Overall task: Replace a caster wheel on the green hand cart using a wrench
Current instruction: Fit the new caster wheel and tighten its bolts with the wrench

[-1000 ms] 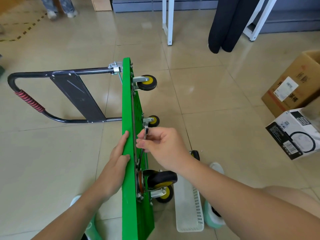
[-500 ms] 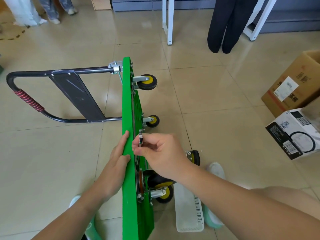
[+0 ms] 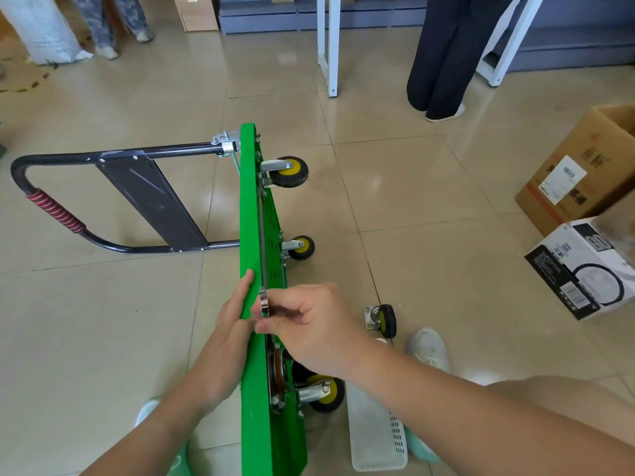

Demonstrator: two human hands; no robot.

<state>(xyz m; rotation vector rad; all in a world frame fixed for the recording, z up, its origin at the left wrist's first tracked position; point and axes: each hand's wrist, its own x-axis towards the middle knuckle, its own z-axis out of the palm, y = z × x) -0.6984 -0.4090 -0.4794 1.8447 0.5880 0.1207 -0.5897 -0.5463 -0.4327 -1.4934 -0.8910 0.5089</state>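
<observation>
OPEN FLOOR: Bare tiled floor (image 3: 429, 242) spreads left of, right of and beyond my green hand cart (image 3: 250, 214), which stands on one long edge. Its long axis runs straight away from me and its ribbed underside faces right. A black handle (image 3: 103, 159), wound with red cord at one bend, reaches left from the far end. Well apart on the right sit a cardboard box (image 3: 584, 166) and a white printed box (image 3: 580, 273). A white slotted basket (image 3: 372, 438) lies just right of the cart's near end, beside my shoe (image 3: 427, 345). My left hand (image 3: 228, 328) lays straight fingers (image 3: 244, 288) flat against the deck's smooth left face, at its upper edge. My right hand (image 3: 309, 324) has its fingers curled, pinching a steel wrench (image 3: 264, 300) just over that edge, with the shaft hidden behind my hand. Yellow-hubbed casters (image 3: 290, 171) jut from the underside. A loose caster (image 3: 383, 321) stands on the floor near the cart's right.
</observation>
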